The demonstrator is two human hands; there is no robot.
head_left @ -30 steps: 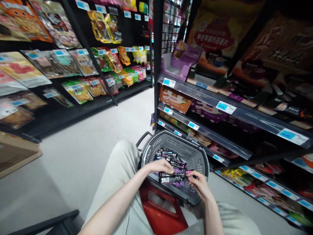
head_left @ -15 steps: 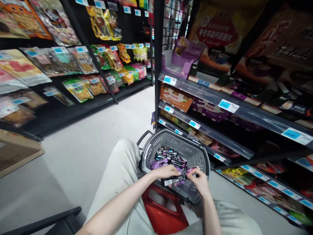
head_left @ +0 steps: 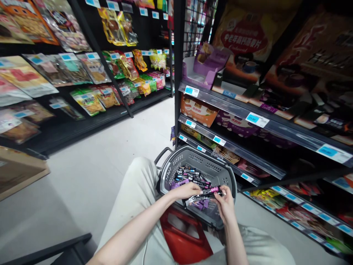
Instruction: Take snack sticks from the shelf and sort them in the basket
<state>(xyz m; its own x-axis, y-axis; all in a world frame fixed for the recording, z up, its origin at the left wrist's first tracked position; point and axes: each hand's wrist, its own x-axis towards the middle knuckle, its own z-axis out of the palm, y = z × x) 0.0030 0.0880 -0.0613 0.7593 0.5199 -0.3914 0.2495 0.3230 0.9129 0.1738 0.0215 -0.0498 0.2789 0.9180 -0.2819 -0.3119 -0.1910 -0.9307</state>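
A grey shopping basket (head_left: 220, 162) stands between my knees. Inside it lies a heap of slim black sachets (head_left: 190, 173) with pink and blue marks, along with some purple sachets (head_left: 202, 204). My left hand (head_left: 187, 190) is closed on several black stick sachets over the near side of the basket. By its fingertips and thumb, my right hand (head_left: 226, 202) grips the other end of a black-and-pink stick sachet (head_left: 213, 190), which spans the gap between both hands. The fingers partly cover the sachets beneath.
Shelves on the right hold a purple display box (head_left: 202, 70), an orange carton (head_left: 198, 110) and large oatmeal bags (head_left: 245, 40). Bagged snacks fill the left shelves (head_left: 91, 103). Below the basket is a red plastic object (head_left: 187, 243); a cardboard box (head_left: 22, 171) sits at far left.
My right hand has risen slightly and shifted right. The black-and-pink stick sachet now shows more plainly, stretched between both hands. The basket has stayed put.
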